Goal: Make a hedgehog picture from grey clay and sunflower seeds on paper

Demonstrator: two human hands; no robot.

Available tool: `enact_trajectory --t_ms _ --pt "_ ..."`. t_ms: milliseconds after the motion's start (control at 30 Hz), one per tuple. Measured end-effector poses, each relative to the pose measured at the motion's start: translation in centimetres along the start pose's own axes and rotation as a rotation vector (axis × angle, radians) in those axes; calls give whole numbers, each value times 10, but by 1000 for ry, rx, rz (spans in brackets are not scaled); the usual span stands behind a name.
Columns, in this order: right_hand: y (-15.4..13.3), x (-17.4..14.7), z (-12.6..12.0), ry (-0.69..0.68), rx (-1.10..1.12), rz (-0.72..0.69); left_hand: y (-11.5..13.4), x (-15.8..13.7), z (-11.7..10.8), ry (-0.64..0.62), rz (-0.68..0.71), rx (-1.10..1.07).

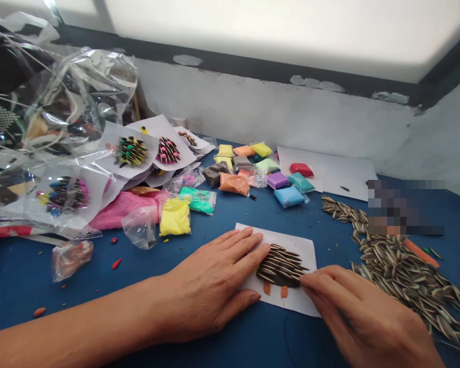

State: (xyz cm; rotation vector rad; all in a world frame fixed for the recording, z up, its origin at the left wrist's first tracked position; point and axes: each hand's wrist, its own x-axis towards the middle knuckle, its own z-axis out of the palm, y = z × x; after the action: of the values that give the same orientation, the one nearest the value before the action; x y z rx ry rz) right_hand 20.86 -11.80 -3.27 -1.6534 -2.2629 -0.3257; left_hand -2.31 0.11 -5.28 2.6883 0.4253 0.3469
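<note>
A small white paper sheet (pixel 307 250) lies on the blue table before me. On it is a hedgehog-like figure of dark clay (pixel 281 280) with rows of striped sunflower seeds (pixel 281 262) stuck in as spines. Two small orange clay feet (pixel 284 292) sit along its lower side. My left hand (pixel 224 276) rests flat on the sheet's left part, fingers stretched out, the index fingertip touching the figure's left end. At the figure's right edge, my right hand (pixel 352 306) pinches a sunflower seed between thumb and index finger; the fingertips mostly hide it.
Loose sunflower seeds (pixel 402 276) form a heap at the right. Behind the sheet lie several coloured clay packets (pixel 234 184), with a yellow packet (pixel 175 215) nearer. Finished seed figures on paper (pixel 132 151) and clear plastic bags (pixel 84 87) crowd the left. A white wall (pixel 222 97) bounds the back.
</note>
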Motion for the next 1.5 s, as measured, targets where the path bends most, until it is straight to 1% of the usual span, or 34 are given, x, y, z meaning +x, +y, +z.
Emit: enact_trajectory --t_ms 133,233,300,400,533,667,733,867,1067,1200,1267,1367,1433,1500 --pt "-1 0 1 -21 -12 10 1 -1 -1 11 -4 -24" --pt "-2 2 2 -42 -36 12 2 -2 -3 -14 -10 -25" --pt "-3 4 2 -8 -41 30 2 -3 -3 -31 -17 -24" --pt "-4 5 3 77 -49 66 2 -3 -2 -27 -19 -35" --pt "-5 2 5 112 -72 79 0 -1 0 -19 -15 -31" --pt "-5 1 5 90 -89 61 1 -1 -1 -41 -12 -6" --pt "-5 1 4 49 -96 36 1 -1 -2 -49 -13 8" --pt "-5 2 2 -21 -108 -21 1 -1 -1 -24 -10 -3" --pt "-7 4 1 -22 -90 2 1 -2 0 -10 -5 -22" --pt "3 5 -10 20 -129 16 1 -1 -2 -9 -4 -24" --pt "15 3 -16 58 -216 54 1 -1 -2 -4 -2 -35" --pt "36 -2 -19 108 -399 211 1 -1 -2 -1 -3 -45" --pt "48 -6 -17 36 -448 291 0 -1 -3 -9 -5 -40" --pt "55 -9 -12 -48 -428 320 1 0 -3 -23 -4 -23"
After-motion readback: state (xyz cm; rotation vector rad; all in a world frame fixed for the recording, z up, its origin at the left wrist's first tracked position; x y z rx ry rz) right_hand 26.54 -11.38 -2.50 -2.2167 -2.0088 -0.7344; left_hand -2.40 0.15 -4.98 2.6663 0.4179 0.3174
